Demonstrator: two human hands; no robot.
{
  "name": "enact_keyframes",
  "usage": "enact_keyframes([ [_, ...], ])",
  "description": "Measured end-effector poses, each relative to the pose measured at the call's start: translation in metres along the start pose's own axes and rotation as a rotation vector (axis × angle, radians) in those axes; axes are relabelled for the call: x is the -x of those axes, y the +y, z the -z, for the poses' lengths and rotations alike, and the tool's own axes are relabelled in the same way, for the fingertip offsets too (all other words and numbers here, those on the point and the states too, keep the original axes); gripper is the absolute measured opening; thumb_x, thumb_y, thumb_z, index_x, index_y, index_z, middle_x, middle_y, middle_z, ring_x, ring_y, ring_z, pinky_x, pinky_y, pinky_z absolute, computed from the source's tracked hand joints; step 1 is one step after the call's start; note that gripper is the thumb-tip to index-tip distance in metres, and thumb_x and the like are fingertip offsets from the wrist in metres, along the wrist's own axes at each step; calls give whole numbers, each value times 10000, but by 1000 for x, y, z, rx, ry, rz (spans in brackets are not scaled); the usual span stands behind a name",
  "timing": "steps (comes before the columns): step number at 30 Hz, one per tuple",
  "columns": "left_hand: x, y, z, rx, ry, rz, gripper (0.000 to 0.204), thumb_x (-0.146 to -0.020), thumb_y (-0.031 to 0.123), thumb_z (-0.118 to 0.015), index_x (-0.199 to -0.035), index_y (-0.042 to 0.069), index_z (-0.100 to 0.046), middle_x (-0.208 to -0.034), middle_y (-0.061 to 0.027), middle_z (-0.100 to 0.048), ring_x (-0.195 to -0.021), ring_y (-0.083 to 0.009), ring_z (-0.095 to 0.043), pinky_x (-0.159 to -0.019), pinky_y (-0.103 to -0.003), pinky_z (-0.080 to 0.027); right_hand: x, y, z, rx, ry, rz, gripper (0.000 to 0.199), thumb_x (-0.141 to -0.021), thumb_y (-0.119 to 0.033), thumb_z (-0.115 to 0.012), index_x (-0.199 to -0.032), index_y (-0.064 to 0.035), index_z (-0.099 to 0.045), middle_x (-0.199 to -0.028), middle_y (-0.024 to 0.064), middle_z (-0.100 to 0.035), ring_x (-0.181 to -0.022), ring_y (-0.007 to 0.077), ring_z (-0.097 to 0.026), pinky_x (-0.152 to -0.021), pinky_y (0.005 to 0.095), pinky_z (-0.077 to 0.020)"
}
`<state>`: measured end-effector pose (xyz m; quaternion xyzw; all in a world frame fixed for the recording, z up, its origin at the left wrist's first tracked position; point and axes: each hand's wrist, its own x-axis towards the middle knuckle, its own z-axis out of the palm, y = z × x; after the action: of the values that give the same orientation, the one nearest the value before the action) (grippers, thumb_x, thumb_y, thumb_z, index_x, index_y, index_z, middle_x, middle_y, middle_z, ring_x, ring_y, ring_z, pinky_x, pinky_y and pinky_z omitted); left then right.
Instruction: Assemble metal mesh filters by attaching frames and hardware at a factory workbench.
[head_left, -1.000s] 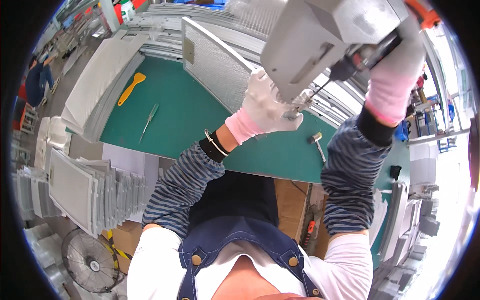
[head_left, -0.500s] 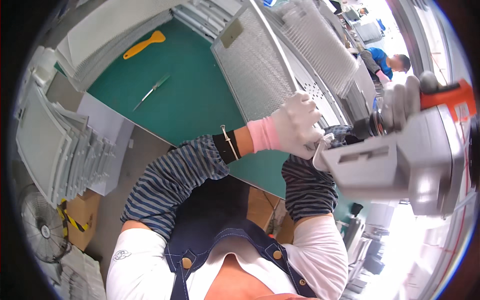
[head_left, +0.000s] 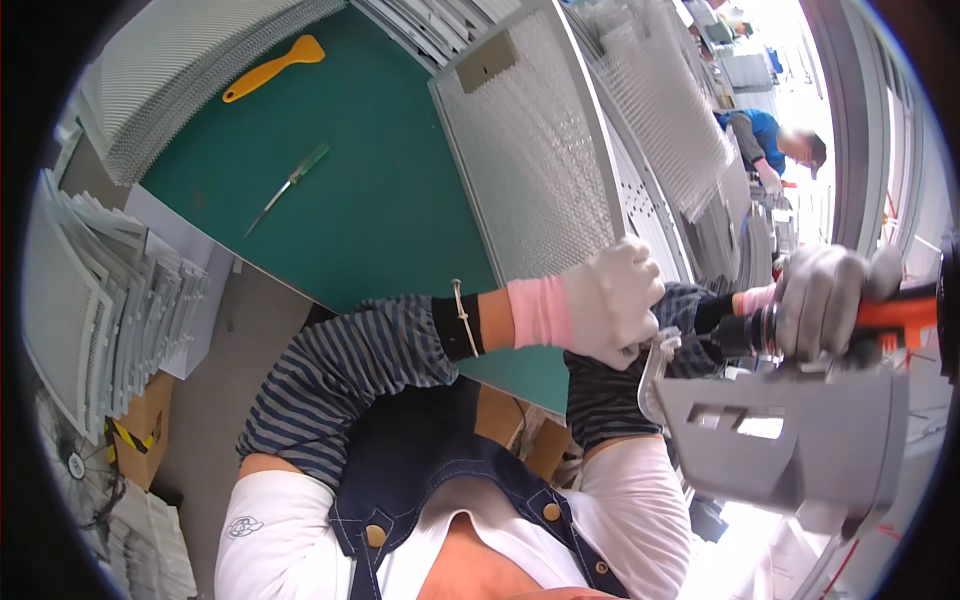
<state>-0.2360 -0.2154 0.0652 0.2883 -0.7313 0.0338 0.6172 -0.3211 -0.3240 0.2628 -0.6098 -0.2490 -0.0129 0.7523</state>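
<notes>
My left hand (head_left: 615,305), in a white glove with a pink cuff, is curled closed at the near end of a silver-framed mesh panel (head_left: 545,150). The panel leans up from the green tabletop; its gripped edge is hidden behind my knuckles. To the right, my right hand (head_left: 820,300), in a grey glove, wraps around an orange and black power drill (head_left: 895,312). Its black front end points left, toward my left hand. Large and close, a grey slotted housing (head_left: 790,440) covers part of the area below the drill. A pale hooked piece (head_left: 655,375) sits at its left end.
A yellow scraper (head_left: 275,68) and a green-handled screwdriver (head_left: 287,188) lie on the green tabletop (head_left: 380,200). Stacked mesh sheets (head_left: 200,80) stand at far left, framed panels (head_left: 120,300) at left, more sheets (head_left: 665,100) beyond. A co-worker (head_left: 770,140) bends over at far right.
Both hands and the drill sit lower in the picture, and the grey housing has dropped and turned. The view has shifted slightly. Both hands keep their closed shape.
</notes>
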Motion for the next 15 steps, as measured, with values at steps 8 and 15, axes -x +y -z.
enact_keyframes([
  [8, 31, 2, 16, 82, 87, -44, 269, -503, 346, -676, -559, 112, -556, -685, -53, -498, -684, -244, -538, -680, -403, -430, -55, 47, -35, 75, 32, 121, 255, -863, -21, -682, -847, -12, -427, -639, 138, -600, -489, 236, -624, -376, 326, -557],
  [15, 20, 7, 30, 36, -16, -69, 279, -570, 352, -702, -571, 126, -538, -696, -47, -506, -714, -254, -545, -733, -435, -455, -37, 52, -83, 130, 204, 405, 231, -852, -13, -666, -809, -20, -439, -623, 131, -596, -454, 218, -600, -327, 288, -510],
])
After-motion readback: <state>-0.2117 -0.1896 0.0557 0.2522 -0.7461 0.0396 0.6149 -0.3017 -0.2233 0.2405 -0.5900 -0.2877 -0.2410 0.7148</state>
